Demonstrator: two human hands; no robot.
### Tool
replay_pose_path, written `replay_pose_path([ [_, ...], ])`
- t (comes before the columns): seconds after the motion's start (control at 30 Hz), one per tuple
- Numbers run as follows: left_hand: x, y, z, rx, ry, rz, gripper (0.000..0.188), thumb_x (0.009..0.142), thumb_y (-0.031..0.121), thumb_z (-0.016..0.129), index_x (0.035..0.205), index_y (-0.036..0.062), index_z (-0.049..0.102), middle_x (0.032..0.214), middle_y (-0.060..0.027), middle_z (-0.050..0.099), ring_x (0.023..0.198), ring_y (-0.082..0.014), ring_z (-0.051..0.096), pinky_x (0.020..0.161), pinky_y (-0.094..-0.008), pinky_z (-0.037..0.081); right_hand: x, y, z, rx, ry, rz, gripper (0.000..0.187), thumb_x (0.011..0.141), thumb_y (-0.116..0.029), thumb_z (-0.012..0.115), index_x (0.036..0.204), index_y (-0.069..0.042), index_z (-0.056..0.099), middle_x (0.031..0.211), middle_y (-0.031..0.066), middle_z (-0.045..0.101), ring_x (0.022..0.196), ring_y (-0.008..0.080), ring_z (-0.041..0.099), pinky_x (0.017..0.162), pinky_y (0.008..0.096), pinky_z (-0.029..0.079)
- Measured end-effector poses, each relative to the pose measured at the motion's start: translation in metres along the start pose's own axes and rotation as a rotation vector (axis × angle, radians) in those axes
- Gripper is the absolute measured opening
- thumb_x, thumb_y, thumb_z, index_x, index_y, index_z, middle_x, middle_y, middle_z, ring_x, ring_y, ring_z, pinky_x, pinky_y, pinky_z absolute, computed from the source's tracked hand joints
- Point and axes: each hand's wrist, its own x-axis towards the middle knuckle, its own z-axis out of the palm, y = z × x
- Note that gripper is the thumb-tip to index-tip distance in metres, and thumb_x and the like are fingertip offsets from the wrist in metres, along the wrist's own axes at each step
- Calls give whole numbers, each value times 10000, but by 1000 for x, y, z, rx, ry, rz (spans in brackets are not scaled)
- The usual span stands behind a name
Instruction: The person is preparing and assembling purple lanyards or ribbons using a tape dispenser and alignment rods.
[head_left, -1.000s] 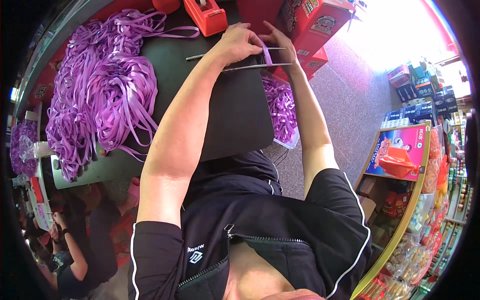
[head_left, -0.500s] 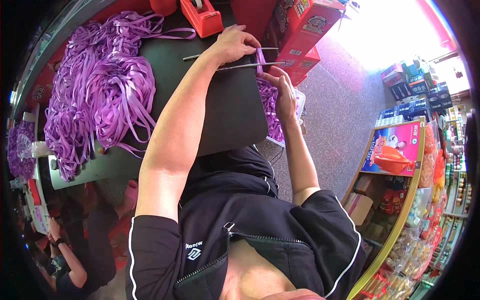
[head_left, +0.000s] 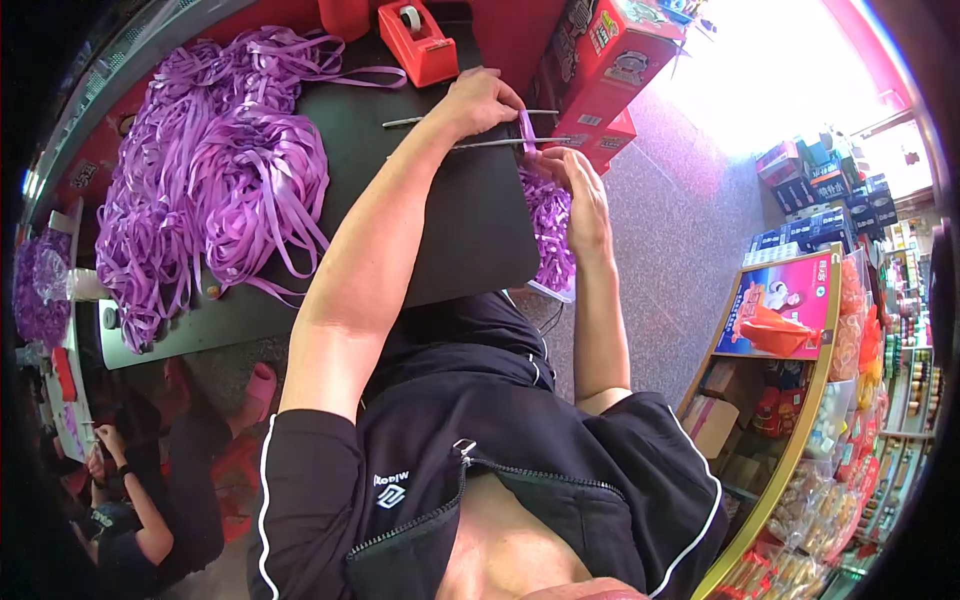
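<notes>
A narrow purple ribbon [head_left: 528, 133] stands across two thin metal rods, the far rod [head_left: 541, 112] and the near rod [head_left: 490, 144], past the right edge of the dark table. At its upper end, my left hand [head_left: 482, 103] has thumb and fingertips closed on the ribbon. My right hand [head_left: 586, 205] pinches the lower end, its fingers bent just below the near rod. Under the hands hangs a bunch of purple ribbons [head_left: 548, 225], partly behind my right hand. A big heap of purple ribbon loops [head_left: 215, 185] covers the table's left side.
The dark table [head_left: 455, 225] lies below my left forearm. A red tape dispenser [head_left: 418, 45] sits at its far edge. Red boxes [head_left: 612, 60] stand beyond my hands. At right is a wood-framed display shelf [head_left: 775, 340] with packaged goods. Another person [head_left: 145, 510] shows at lower left.
The view has shifted slightly. My right hand has moved up toward the near rod, its fingers now more bent at the ribbon's lower end. My left hand stays at the upper end.
</notes>
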Motion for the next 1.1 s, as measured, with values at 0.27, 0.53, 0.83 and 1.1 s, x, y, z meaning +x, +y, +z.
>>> replay_pose_path([
  [0.27,-7,67,-23,-288,219,-178,286,787,156,542,1019,16,634,818,-114,643,751,-195,618,674,-305,495,29,-31,-24,164,-207,403,304,888,-251,454,1091,-48,555,986,77,639,634,41,467,527,185,313],
  [0.53,-51,71,3,-1193,-14,-594,197,862,254,555,909,63,548,800,-43,574,752,-172,550,757,-384,490,51,-49,-26,525,-333,785,285,862,-250,548,1115,-124,511,882,123,633,585,135,547,502,238,420],
  [0.83,-55,108,31,-1997,100,-612,759,792,563,549,1315,97,257,1189,-148,439,1012,-271,468,945,-425,336,39,-46,-29,595,-301,713,223,898,-233,497,1085,-117,531,1016,199,611,753,225,611,593,278,491],
  [1.1,-71,109,17,-2232,232,-431,883,813,592,480,1441,209,-9,1475,-189,12,1266,-320,240,1068,-430,135,27,-32,-36,495,-200,599,241,905,-207,486,1112,-93,534,1105,152,598,825,209,603,602,276,502],
])
